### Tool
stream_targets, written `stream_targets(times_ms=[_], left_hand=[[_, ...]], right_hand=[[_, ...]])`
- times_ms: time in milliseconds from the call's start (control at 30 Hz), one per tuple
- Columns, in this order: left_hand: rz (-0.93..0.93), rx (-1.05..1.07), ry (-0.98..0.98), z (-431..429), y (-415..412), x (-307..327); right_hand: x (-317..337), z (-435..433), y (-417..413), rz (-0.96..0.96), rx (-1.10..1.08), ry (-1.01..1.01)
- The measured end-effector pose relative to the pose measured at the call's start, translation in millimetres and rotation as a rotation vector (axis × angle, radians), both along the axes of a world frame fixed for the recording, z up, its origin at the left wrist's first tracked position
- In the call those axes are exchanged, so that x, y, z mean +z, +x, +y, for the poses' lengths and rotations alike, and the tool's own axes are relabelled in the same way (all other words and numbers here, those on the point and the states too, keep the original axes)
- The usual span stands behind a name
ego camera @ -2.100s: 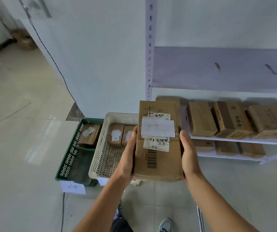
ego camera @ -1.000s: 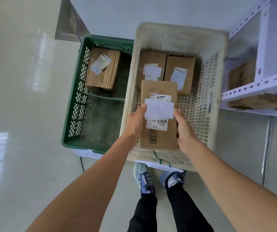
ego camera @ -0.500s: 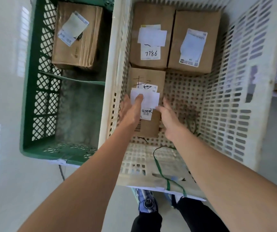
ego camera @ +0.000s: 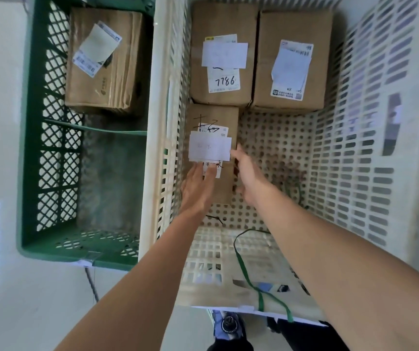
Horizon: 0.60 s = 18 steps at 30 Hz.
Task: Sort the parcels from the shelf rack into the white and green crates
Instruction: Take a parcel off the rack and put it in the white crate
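The brown parcel [ego camera: 213, 115] with a handwritten mark and white labels lies flat on the floor of the white crate [ego camera: 355, 127], against its left wall. My left hand [ego camera: 198, 186] rests flat on top of its near half, fingers straight and touching the label. My right hand [ego camera: 248, 176] lies loosely against the parcel's right side, thumb at the label's edge. Two more labelled parcels [ego camera: 218, 26] [ego camera: 294, 29] sit side by side at the far end of the white crate. The green crate [ego camera: 31, 122] on the left holds one parcel [ego camera: 107, 79].
A green strap [ego camera: 243, 269] trails over the white crate's near wall. The right half of the white crate's floor is bare. A thin cable [ego camera: 90, 279] runs on the floor below the green crate. My shoe [ego camera: 228, 325] shows beneath the crate's front edge.
The parcel went from held at chest height down into the white crate and now rests on its floor. My left hand shifted from its side to flat on top; my right hand loosened.
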State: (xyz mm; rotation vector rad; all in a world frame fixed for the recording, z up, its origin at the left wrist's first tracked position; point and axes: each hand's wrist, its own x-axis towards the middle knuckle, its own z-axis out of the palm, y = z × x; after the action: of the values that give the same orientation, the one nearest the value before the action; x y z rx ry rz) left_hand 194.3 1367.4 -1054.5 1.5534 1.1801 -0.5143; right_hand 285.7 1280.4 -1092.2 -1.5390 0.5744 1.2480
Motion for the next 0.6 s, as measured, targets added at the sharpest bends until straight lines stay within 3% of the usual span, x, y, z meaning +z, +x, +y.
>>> stream_targets(times_ms=[200, 333, 467, 600], left_hand=[[-0.007, -0.059, -0.013, 2.1, -4.1, 0.8], [0.000, 0.005, -0.048, 7.4, 4.7, 29.1], [-0.147, 0.036, -0.096, 7.9, 21.5, 106.8], [-0.332, 0.088, -0.139, 9.5, 41.1, 228.3]], right_hand=[[-3.1, -2.7, 2.9, 0.008, -0.002, 0.037], [27.4, -17.1, 5.0, -0.109, -0.029, 0.066], [104.0, -34.9, 17.5, -0.276, -0.014, 0.110], [223.0, -47.6, 31.8, -0.441, -0.054, 0.158]])
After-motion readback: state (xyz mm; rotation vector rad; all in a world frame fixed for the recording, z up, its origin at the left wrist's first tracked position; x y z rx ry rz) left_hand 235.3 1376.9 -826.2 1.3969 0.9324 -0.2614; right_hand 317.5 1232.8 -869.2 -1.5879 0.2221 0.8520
